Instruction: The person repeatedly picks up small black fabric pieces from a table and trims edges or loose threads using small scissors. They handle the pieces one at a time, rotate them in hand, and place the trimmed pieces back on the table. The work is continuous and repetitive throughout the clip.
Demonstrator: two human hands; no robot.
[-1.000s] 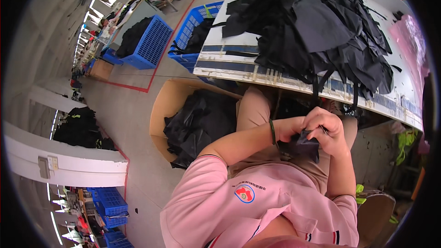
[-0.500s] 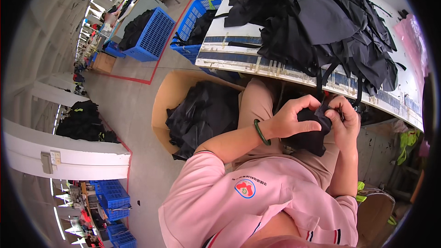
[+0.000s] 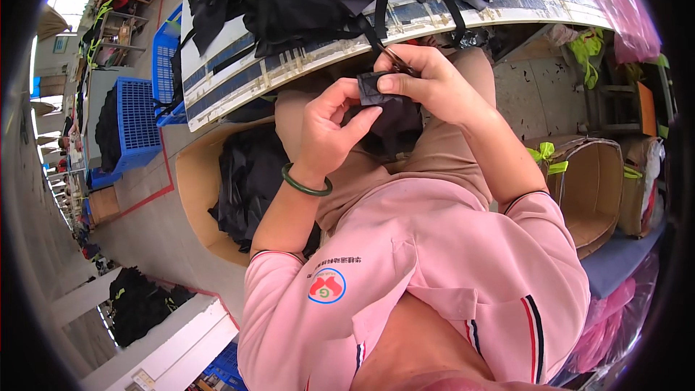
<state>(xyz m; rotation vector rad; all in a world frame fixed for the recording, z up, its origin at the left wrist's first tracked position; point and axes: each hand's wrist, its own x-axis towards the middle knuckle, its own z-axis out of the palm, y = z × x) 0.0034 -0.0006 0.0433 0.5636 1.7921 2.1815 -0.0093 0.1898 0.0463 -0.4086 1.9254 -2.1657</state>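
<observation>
A black fabric piece [image 3: 371, 90] is stretched between my two hands above my lap, its lower part hanging between my knees. My left hand [image 3: 329, 123], with a green bangle [image 3: 308, 181] at the wrist, pinches the fabric's left edge between fingers and thumb. My right hand [image 3: 438, 87] grips its right edge, thumb on top. Tucked in the right fingers are small dark metal snips [image 3: 398, 61], partly hidden by the hand. Just beyond my hands, a heap of black fabric pieces [image 3: 304, 0] covers much of the white table, with straps dangling over its edge.
An open cardboard box [image 3: 194, 185] filled with black fabric stands left of my legs. Blue crates [image 3: 137, 127] are further left. To the right sit another cardboard box [image 3: 590, 195] and pink plastic wrapping [image 3: 612, 318]. The table's worn front edge [image 3: 304, 58] lies close ahead.
The view has swung to the right. My hands have raised and turned the fabric so a flat edge faces up between them; both keep their hold, and the snips stay in my right hand.
</observation>
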